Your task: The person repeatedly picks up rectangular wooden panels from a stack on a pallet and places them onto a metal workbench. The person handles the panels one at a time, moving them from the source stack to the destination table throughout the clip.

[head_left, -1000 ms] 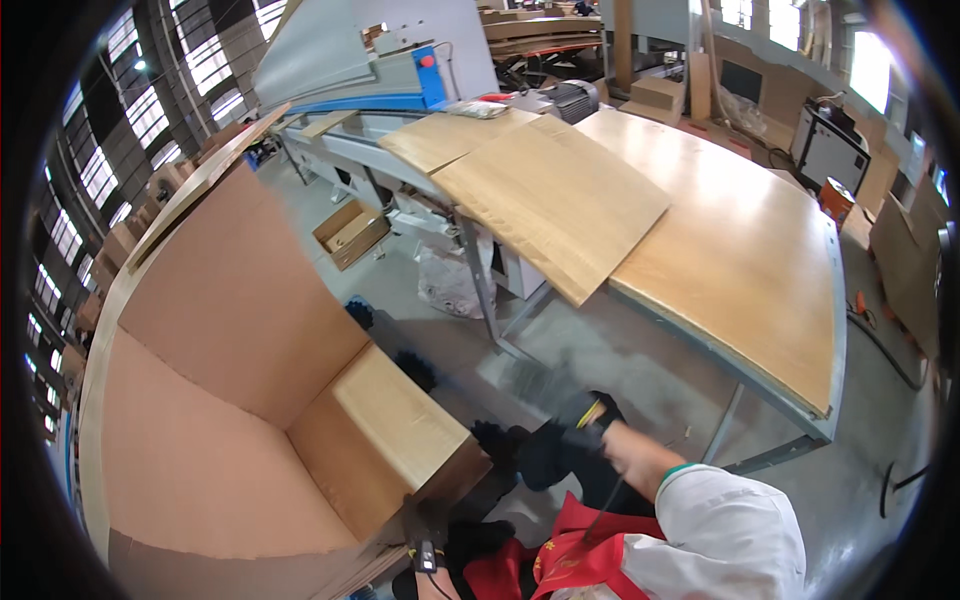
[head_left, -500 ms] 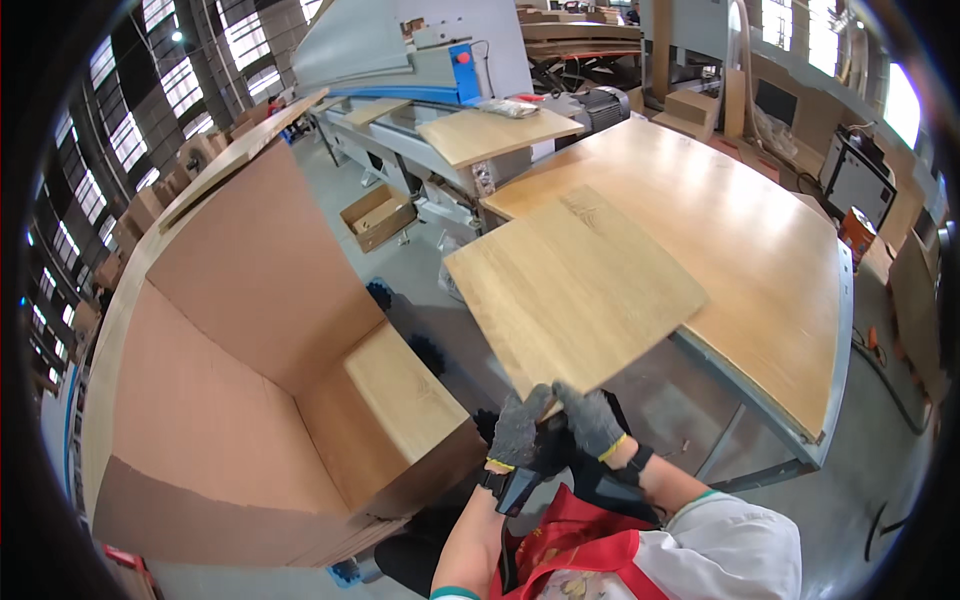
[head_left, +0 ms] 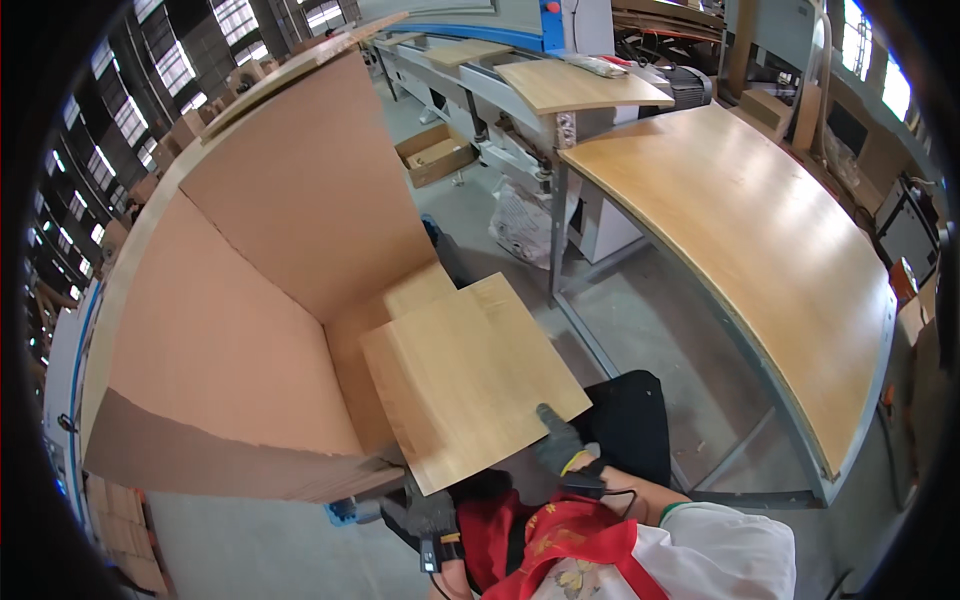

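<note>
Panel (head_left: 475, 375) swung off the counter's (head_left: 750, 240) left edge toward the box (head_left: 260, 340); my right grip (head_left: 562, 448) pinches its edge, likely for balance; left grip (head_left: 425, 514), can't tell.

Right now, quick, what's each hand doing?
Left hand: at the near edge of the wooden board; can't tell if its grip is closed.
Right hand: closed, holding the wooden board.

Wooden board (head_left: 475, 375) blurred along its left edge
It hides part of the large box (head_left: 235, 330); fingertips of the left hand (head_left: 428, 512) cannot be made out
</note>
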Motion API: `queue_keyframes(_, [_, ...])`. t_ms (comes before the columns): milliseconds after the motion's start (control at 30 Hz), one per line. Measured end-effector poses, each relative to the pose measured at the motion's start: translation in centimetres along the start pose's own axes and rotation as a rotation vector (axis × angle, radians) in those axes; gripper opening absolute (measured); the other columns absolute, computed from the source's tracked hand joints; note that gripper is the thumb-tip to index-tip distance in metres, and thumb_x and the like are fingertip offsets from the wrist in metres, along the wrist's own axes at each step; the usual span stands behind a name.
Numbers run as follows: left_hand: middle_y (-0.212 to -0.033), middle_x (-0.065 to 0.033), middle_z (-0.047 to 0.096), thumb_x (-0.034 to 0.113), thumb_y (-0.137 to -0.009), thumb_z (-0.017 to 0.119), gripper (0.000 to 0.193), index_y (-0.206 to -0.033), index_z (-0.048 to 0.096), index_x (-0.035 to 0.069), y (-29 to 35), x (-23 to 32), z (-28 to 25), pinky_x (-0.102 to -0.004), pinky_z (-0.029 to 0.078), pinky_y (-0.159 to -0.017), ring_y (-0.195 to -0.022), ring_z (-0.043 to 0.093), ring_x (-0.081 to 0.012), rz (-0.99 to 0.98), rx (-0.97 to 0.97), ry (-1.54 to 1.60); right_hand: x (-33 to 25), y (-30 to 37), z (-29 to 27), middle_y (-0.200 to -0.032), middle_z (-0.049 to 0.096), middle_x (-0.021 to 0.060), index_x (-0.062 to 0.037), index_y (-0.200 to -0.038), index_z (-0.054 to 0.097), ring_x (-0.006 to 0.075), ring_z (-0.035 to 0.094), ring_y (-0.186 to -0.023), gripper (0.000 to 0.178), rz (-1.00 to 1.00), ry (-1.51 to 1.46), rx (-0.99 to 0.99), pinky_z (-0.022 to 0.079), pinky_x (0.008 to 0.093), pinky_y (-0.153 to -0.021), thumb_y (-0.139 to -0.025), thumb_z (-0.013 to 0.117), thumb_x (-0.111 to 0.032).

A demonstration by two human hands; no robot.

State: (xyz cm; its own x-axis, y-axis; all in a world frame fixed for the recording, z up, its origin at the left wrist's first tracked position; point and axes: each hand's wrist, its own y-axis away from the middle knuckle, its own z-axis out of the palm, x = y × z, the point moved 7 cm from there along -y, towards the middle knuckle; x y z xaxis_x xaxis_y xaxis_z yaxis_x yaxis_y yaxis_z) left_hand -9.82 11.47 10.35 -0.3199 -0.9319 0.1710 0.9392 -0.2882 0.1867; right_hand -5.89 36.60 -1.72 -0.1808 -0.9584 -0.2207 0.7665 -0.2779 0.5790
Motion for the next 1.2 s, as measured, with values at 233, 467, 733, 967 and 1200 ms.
queue_keyframes(233, [-0.111, -0.0148, 0.057, 0.056, -0.090, 0.061, 0.062, -0.120, 0.053, 0.003, -9.1, -0.8, -10.4, -0.0470, 0.048, -0.096, -0.108, 0.056, -0.0303, -0.082, 0.397, -0.457, 7.0, -9.9, 6.5, -0.118, 0.067, 0.0133, -0.0022, -0.131, 0.055, 0.0296, 0.063, -0.107, 0.079, -0.267, 0.930, 0.226, 0.051, 0.0423, -0.089, -0.083, 0.065, -0.064])
queue_keyframes(467, [-0.095, -0.0127, 0.066, 0.061, -0.093, 0.051, 0.061, -0.104, 0.062, 0.002, -17.2, 4.3, -14.3, -0.0448, 0.054, -0.081, -0.090, 0.063, -0.0252, -0.047, 0.608, -1.006, 8.3, -9.7, 10.8, -0.111, 0.065, 0.0245, 0.0047, -0.135, 0.049, 0.0392, 0.063, -0.104, 0.080, -0.052, 1.597, -0.100, 0.051, 0.0446, -0.086, -0.088, 0.058, -0.059])
queue_keyframes(733, [-0.108, -0.0229, 0.062, 0.012, -0.086, 0.056, 0.027, -0.112, 0.058, 0.003, -7.1, -1.9, -8.4, -0.0461, 0.048, -0.085, -0.099, 0.061, -0.0397, 0.501, -0.347, -2.179, 3.0, -1.5, 3.9, -0.113, 0.063, 0.0070, -0.0159, -0.111, 0.067, 0.0297, 0.055, -0.116, 0.030, -1.411, 2.389, -1.474, 0.038, 0.0514, -0.108, -0.084, 0.055, -0.021])
queue_keyframes(967, [-0.082, -0.0156, 0.066, 0.015, -0.077, 0.067, 0.019, -0.095, 0.065, 0.011, -1.3, -6.9, -15.2, -0.0468, 0.051, -0.065, -0.073, 0.065, -0.0372, 0.481, -0.542, -2.130, 0.4, 4.7, 9.9, -0.114, 0.061, 0.0086, -0.0140, -0.112, 0.065, 0.0299, 0.053, -0.118, 0.030, -0.672, 2.319, -1.035, 0.034, 0.0538, -0.110, -0.085, 0.054, -0.023])
queue_keyframes(1200, [-0.094, -0.0185, 0.065, 0.029, -0.091, 0.052, 0.026, -0.100, 0.068, 0.011, -0.8, -9.8, -14.3, -0.0489, 0.048, -0.078, -0.091, 0.061, -0.0395, -0.131, -0.385, -2.253, -1.6, 5.0, 17.0, -0.120, 0.059, 0.0096, -0.0123, -0.116, 0.063, 0.0299, 0.053, -0.120, 0.033, -0.591, 2.124, -0.871, 0.033, 0.0537, -0.111, -0.087, 0.052, -0.025])
